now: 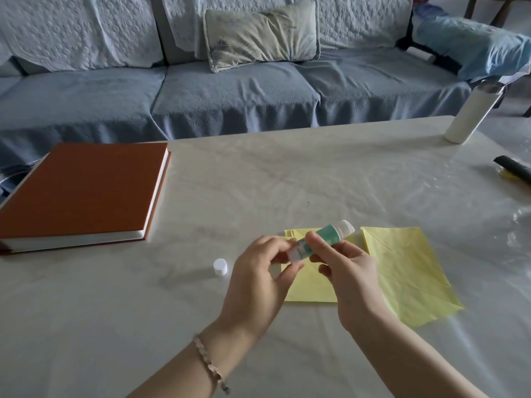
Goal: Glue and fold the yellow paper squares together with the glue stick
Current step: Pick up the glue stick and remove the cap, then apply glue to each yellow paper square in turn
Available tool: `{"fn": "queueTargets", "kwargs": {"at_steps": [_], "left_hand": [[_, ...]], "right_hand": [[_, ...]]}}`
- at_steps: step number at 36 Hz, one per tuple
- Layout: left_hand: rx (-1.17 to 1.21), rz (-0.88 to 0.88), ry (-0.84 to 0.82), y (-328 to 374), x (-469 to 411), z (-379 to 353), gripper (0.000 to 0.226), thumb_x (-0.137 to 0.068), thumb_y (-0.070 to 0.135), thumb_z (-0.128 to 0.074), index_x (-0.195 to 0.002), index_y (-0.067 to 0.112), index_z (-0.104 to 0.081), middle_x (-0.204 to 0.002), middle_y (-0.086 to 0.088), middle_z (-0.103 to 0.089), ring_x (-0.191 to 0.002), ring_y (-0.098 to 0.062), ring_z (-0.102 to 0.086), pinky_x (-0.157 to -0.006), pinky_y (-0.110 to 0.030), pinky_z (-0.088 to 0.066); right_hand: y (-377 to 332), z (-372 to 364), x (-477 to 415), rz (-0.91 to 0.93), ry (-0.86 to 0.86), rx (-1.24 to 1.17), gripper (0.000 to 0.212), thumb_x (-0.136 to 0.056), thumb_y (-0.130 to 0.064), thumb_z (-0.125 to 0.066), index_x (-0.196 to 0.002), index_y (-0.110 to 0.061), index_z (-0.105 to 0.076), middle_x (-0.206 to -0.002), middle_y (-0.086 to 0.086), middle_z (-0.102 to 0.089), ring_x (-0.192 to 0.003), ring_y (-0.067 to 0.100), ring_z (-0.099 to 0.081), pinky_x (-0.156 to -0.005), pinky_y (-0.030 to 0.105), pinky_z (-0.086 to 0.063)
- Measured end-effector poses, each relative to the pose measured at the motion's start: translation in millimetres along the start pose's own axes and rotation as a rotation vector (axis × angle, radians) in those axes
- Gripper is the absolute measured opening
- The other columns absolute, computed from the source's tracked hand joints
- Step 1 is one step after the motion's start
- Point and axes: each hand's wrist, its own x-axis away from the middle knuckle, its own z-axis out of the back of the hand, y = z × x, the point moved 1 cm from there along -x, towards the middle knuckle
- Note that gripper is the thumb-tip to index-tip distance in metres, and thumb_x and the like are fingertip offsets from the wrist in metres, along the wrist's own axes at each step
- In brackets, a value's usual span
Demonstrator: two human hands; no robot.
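Observation:
Both hands hold a green and white glue stick [324, 236] above the table, its uncapped end pointing up and right. My right hand [349, 278] grips the green barrel. My left hand [258, 275] pinches its white bottom end. The stick's white cap [220, 266] stands on the table left of my left hand. Two yellow paper squares lie flat under and right of the hands: one [311, 287] partly hidden by the hands, the other [411, 272] creased, further right.
A thick brown-covered book [83, 191] lies at the table's left. A white bottle [471, 113] stands at the far right corner. A black and yellow object [514, 172] lies at the right edge. A blue-covered sofa [230, 90] runs behind the table.

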Motion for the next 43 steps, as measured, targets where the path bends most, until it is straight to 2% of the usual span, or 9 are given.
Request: {"fn": "queueTargets", "kwargs": {"at_steps": [3, 7, 12, 15, 18, 22, 28, 34, 43], "left_hand": [[-0.189, -0.139, -0.003, -8.6, 6.4, -0.3, 0.019, -0.080, 0.020, -0.067, -0.091, 0.029, -0.055, -0.092, 0.014, -0.059, -0.083, 0.003, -0.057, -0.076, -0.004, -0.042], [0.381, 0.432, -0.182, 6.8, 2.7, -1.4, 0.015, -0.076, 0.023, -0.073, -0.087, 0.025, -0.063, -0.077, 0.005, -0.070, -0.075, -0.012, -0.067, -0.063, -0.021, -0.055], [0.656, 0.729, -0.098, 4.9, -0.9, -6.3, 0.006, -0.083, 0.004, -0.064, -0.083, 0.000, -0.069, -0.069, -0.010, -0.070, -0.063, -0.018, -0.068, -0.058, -0.024, -0.056], [0.462, 0.543, -0.032, 1.8, 3.5, -13.5, 0.008, -0.075, 0.003, -0.074, -0.079, 0.008, -0.070, -0.071, -0.004, -0.072, -0.064, -0.012, -0.066, -0.064, -0.017, -0.053], [0.007, 0.030, 0.016, -4.2, 9.5, -18.0, 0.009, -0.078, 0.011, -0.070, -0.077, 0.018, -0.065, -0.083, 0.012, -0.062, -0.076, -0.007, -0.060, -0.072, -0.009, -0.044], [-0.329, -0.428, -0.063, -12.6, 20.2, -29.1, 0.013, -0.087, 0.016, -0.049, -0.079, 0.014, -0.060, -0.080, 0.005, -0.048, -0.080, -0.014, -0.043, -0.068, -0.024, -0.041], [-0.158, -0.133, -0.055, -20.3, 21.6, -27.8, 0.022, -0.082, 0.032, -0.052, -0.104, 0.029, -0.053, -0.101, 0.016, -0.047, -0.087, 0.002, -0.051, -0.074, -0.020, -0.046], [-0.318, 0.801, -0.242, -51.0, 10.7, -28.6, 0.058, -0.086, 0.038, -0.059, -0.131, 0.010, -0.036, -0.126, -0.007, -0.047, -0.109, -0.022, -0.050, -0.079, -0.026, -0.037], [-0.206, 0.771, -0.222, -74.4, 11.0, -37.0, 0.052, -0.078, 0.023, -0.073, -0.120, 0.009, -0.045, -0.087, 0.002, -0.058, -0.080, -0.017, -0.052, -0.070, -0.024, -0.037]], "right_hand": [[-0.8, -1.0, 1.1, 0.013, -0.006, -0.023, 0.014, -0.069, -0.020, -0.077, -0.070, -0.011, -0.067, -0.054, -0.007, -0.058, -0.051, 0.002, -0.050, -0.053, 0.013, -0.041], [0.2, 4.6, -1.0, 0.025, -0.006, -0.025, 0.013, -0.069, -0.017, -0.077, -0.073, -0.010, -0.066, -0.051, -0.012, -0.063, -0.048, -0.005, -0.055, -0.050, 0.006, -0.042], [6.3, 10.7, -1.3, 0.038, -0.010, 0.006, 0.011, -0.071, -0.017, -0.076, -0.073, -0.010, -0.067, -0.051, -0.011, -0.062, -0.048, -0.003, -0.052, -0.049, 0.007, -0.040], [11.4, 13.0, -2.7, 0.014, 0.030, 0.012, 0.017, -0.069, -0.023, -0.077, -0.073, -0.008, -0.068, -0.057, -0.004, -0.060, -0.055, 0.005, -0.050, -0.055, 0.015, -0.041], [14.2, 13.9, -2.9, -0.028, 0.060, -0.007, 0.021, -0.068, -0.027, -0.077, -0.069, -0.008, -0.068, -0.062, 0.003, -0.059, -0.060, 0.011, -0.051, -0.061, 0.021, -0.040], [11.1, 14.0, -0.1, -0.030, 0.088, -0.008, 0.022, -0.069, -0.023, -0.078, -0.067, -0.008, -0.063, -0.063, 0.004, -0.056, -0.060, 0.013, -0.049, -0.064, 0.025, -0.040], [1.6, 37.8, -2.3, 0.022, 0.050, 0.129, 0.015, -0.078, -0.024, -0.072, -0.081, -0.011, -0.065, -0.067, -0.004, -0.065, -0.063, 0.008, -0.055, -0.065, 0.021, -0.042], [3.6, 55.2, -0.4, 0.048, -0.037, 0.322, 0.012, -0.087, -0.027, -0.061, -0.086, -0.015, -0.059, -0.075, 0.006, -0.060, -0.067, 0.016, -0.061, -0.067, 0.029, -0.043], [1.9, 61.9, -4.0, 0.177, -0.017, 0.552, 0.029, -0.090, -0.024, -0.055, -0.065, -0.010, -0.049, -0.052, -0.003, -0.041, -0.043, 0.005, -0.036, -0.043, 0.016, -0.028]]}}
